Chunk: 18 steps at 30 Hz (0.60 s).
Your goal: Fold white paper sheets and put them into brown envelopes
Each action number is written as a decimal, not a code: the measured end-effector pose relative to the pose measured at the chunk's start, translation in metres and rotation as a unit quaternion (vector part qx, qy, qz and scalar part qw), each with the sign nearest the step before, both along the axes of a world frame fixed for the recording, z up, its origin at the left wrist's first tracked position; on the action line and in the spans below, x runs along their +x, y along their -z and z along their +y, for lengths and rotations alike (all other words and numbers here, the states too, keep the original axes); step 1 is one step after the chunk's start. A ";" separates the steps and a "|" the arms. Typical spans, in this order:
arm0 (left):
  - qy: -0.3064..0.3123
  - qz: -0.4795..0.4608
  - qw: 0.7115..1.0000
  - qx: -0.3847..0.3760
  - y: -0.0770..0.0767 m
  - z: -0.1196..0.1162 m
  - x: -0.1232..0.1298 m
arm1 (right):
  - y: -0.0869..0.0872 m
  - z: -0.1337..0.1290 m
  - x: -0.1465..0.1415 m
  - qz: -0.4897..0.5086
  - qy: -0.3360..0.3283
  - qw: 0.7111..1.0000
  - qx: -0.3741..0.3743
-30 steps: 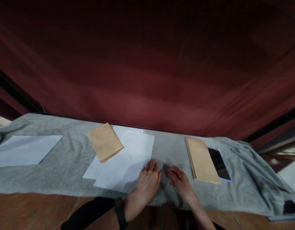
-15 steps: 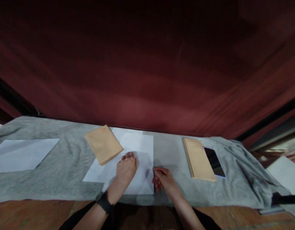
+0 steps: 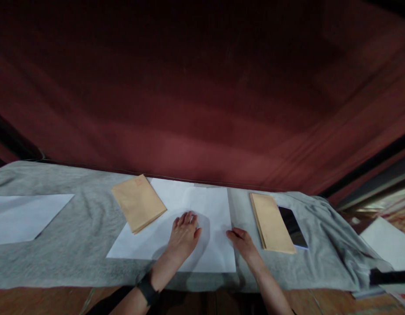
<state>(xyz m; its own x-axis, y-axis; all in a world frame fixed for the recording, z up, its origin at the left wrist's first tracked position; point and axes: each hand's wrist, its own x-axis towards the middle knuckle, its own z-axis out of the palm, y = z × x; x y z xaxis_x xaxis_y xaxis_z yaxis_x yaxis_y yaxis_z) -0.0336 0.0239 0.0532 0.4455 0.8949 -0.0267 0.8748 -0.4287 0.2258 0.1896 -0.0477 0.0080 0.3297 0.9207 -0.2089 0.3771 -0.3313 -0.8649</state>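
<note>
Grey cloth [image 3: 86,227], red backdrop [image 3: 195,127], left hand [image 3: 183,236] flat on paper [image 3: 216,216], right hand [image 3: 243,243] apparently tight on its edge

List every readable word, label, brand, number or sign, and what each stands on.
None can be read.
Left brown paper stack: reddish mark near its far corner, too small and blurred.
Right brown paper stack, white sheets, phone: nothing legible.

one head-worn view, forward and down over the grey cloth [image 3: 77,245]
</note>
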 end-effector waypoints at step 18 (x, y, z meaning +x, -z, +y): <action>0.075 0.044 0.996 0.022 0.026 -0.027 0.037 | -0.014 -0.021 0.047 -0.281 -0.022 0.953 -0.112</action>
<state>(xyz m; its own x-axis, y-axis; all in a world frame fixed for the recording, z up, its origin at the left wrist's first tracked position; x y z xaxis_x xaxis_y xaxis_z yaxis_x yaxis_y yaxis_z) 0.0029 -0.0030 0.0269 0.5722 0.8194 -0.0344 0.8155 -0.5640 0.1298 0.2365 -0.0683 0.0225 0.4095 0.8892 -0.2038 0.7781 -0.4571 -0.4308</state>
